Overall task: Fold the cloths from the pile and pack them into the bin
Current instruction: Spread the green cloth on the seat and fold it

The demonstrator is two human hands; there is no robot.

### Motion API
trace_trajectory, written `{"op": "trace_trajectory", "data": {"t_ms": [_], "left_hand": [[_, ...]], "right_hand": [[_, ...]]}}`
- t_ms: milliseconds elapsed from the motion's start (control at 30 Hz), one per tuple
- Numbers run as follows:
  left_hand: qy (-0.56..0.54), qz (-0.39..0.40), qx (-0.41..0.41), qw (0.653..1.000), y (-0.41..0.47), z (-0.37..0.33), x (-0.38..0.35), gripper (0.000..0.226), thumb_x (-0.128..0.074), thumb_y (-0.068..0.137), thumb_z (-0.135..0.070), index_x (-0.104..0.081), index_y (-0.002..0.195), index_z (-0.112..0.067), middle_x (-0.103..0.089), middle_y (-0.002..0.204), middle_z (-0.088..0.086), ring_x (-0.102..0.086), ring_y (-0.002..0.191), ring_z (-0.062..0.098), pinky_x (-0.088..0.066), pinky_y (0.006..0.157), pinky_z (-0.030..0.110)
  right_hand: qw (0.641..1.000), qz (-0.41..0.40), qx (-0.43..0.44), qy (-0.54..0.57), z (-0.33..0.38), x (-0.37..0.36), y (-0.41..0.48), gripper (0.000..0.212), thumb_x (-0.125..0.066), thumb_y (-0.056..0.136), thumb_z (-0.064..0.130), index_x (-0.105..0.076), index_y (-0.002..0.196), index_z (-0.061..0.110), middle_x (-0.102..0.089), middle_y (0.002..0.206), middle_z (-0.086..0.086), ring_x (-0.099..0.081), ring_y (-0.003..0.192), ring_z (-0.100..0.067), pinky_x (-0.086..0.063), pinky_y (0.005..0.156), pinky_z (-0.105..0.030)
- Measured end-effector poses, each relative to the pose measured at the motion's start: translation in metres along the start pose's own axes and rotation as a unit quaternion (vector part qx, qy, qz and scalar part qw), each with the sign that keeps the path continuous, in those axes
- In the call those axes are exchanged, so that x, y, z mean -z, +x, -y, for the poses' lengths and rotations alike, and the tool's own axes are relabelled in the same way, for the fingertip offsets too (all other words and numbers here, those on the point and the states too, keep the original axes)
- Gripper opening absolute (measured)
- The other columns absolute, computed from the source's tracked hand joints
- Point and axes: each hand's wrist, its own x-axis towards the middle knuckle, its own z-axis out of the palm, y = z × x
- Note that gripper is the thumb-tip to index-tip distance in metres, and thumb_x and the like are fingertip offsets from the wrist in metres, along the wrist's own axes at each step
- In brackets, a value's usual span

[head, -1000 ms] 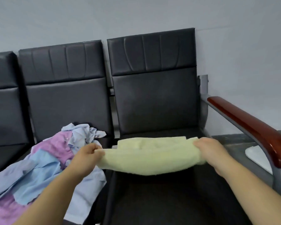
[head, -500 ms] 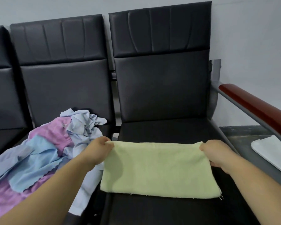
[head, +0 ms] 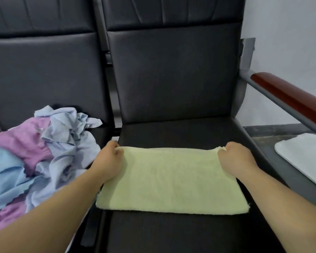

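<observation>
Yellow cloth (head: 171,179) flat on the black seat (head: 171,132), lower middle of the frame, probably doubled once already, to judge by the thick edges. Long axis left to right across the picture, short axis from the far edge toward the bottom of the frame.

Left hand (head: 108,161) at the far left corner, fingers curled, pinching the cloth edge. The right hand (head: 235,159) at the far right corner, curled likewise, a small tuck of cloth bunched at the knuckles. Both hands on the far long edge, one at each end, neither nearer than the other, with the rest of the cloth below them in the frame. Near long edge free and lying straight, a loose thread at the lower right corner.

Likely next, as a judgement only: one short end carried across to the other along the long axis, the opposite corner kept as anchor. Or else the far edge drawn down onto the near one.

Counted:
- one yellow cloth
- two hands, both on it
- one pile (head: 44,152) of crumpled cloths on the neighbouring seat at middle left, purple, sky blue and pale blue, too tangled for a count of pieces
- two seat backs (head: 171,70)
- one red-brown armrest (head: 290,99) at right

No bin plainly in view, only one flat white object (head: 303,157) at the right edge, nature unclear.
</observation>
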Motion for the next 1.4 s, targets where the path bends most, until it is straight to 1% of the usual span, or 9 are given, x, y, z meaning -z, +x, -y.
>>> {"op": "trace_trajectory", "data": {"t_ms": [233, 400, 500, 633, 733, 933, 1067, 1267, 1400], "left_hand": [[0.008, 0.002, -0.002, 1.0, 0.007, 0.004, -0.007, 0.018, -0.036, 0.105, -0.029, -0.047, 0.105, -0.014, -0.061, 0.087, 0.004, -0.056, 0.08, 0.024, -0.043, 0.072, 0.039], [0.019, -0.025, 0.018, 0.999, 0.001, -0.005, -0.011, 0.018, -0.044, 0.102, -0.028, -0.047, 0.11, -0.012, -0.059, 0.084, 0.001, -0.055, 0.079, 0.026, -0.042, 0.071, 0.039], [0.008, -0.013, 0.039, 0.999, -0.009, -0.012, -0.011, 0.032, -0.055, 0.098, -0.036, -0.039, 0.115, -0.014, -0.057, 0.091, -0.003, -0.058, 0.087, 0.027, -0.043, 0.074, 0.037], [0.042, -0.021, 0.035, 0.998, -0.031, -0.018, -0.004, 0.063, -0.067, 0.09, -0.044, -0.035, 0.134, -0.014, -0.048, 0.131, 0.01, -0.051, 0.121, 0.034, -0.046, 0.092, 0.044], [0.162, -0.024, 0.012, 0.986, -0.054, -0.034, -0.003, 0.061, -0.063, 0.089, -0.052, -0.04, 0.136, -0.02, -0.041, 0.132, 0.006, -0.044, 0.124, 0.031, -0.045, 0.095, 0.044], [0.085, 0.121, -0.129, 0.981, -0.115, -0.083, -0.019, 0.024, -0.047, 0.1, -0.043, -0.05, 0.118, -0.027, -0.06, 0.102, -0.009, -0.059, 0.089, 0.012, -0.053, 0.082, 0.036], [0.186, 0.136, -0.173, 0.958, -0.13, -0.091, -0.026, 0.037, -0.037, 0.098, -0.06, -0.048, 0.1, -0.025, -0.054, 0.1, -0.007, -0.053, 0.092, 0.018, -0.05, 0.086, 0.042], [0.322, 0.114, -0.105, 0.934, -0.128, -0.073, -0.013, 0.053, -0.039, 0.095, -0.062, -0.042, 0.14, -0.034, -0.038, 0.137, -0.001, -0.043, 0.121, 0.029, -0.041, 0.097, 0.047], [0.186, 0.195, -0.091, 0.959, -0.159, -0.067, -0.005, 0.052, -0.049, 0.097, -0.051, -0.036, 0.144, -0.036, -0.027, 0.143, -0.003, -0.048, 0.119, 0.031, -0.044, 0.102, 0.042]], "right_hand": [[0.999, -0.019, -0.001, -0.03, -0.005, -0.01, 0.011, 0.024, -0.039, 0.106, 0.025, -0.056, 0.11, 0.01, -0.06, 0.106, -0.008, -0.055, 0.087, -0.025, -0.036, 0.063, -0.034], [0.998, -0.051, 0.001, -0.036, -0.002, -0.012, 0.005, 0.021, -0.048, 0.104, 0.027, -0.053, 0.09, 0.012, -0.062, 0.091, -0.007, -0.055, 0.072, -0.021, -0.035, 0.052, -0.032], [0.998, -0.054, 0.001, -0.019, 0.001, -0.01, -0.005, 0.02, -0.058, 0.101, 0.029, -0.051, 0.105, 0.011, -0.061, 0.093, -0.006, -0.058, 0.074, -0.021, -0.038, 0.051, -0.032], [0.995, -0.053, 0.029, -0.077, 0.008, -0.005, -0.026, 0.041, -0.067, 0.096, 0.032, -0.046, 0.127, 0.016, -0.053, 0.12, -0.008, -0.052, 0.098, -0.023, -0.046, 0.071, -0.037], [0.985, -0.064, 0.067, -0.145, 0.015, -0.002, -0.041, 0.035, -0.063, 0.096, 0.028, -0.049, 0.127, 0.02, -0.049, 0.123, -0.007, -0.048, 0.108, -0.026, -0.048, 0.083, -0.038], [0.972, 0.076, 0.093, -0.204, 0.017, 0.0, -0.061, 0.015, -0.047, 0.096, 0.016, -0.053, 0.083, 0.021, -0.06, 0.096, 0.0, -0.056, 0.079, -0.017, -0.044, 0.058, -0.031], [0.957, 0.136, 0.095, -0.237, 0.019, 0.014, -0.085, 0.016, -0.049, 0.096, 0.017, -0.059, 0.083, 0.017, -0.062, 0.087, 0.0, -0.059, 0.071, -0.016, -0.04, 0.051, -0.027], [0.909, 0.263, 0.208, -0.249, 0.022, 0.009, -0.145, 0.022, -0.052, 0.093, 0.019, -0.071, 0.105, 0.017, -0.069, 0.106, 0.0, -0.066, 0.09, -0.02, -0.055, 0.075, -0.033], [0.916, 0.241, 0.254, -0.197, 0.019, 0.005, -0.162, 0.019, -0.056, 0.09, 0.023, -0.065, 0.104, 0.034, -0.06, 0.104, 0.013, -0.061, 0.097, -0.014, -0.057, 0.085, -0.034]]}}
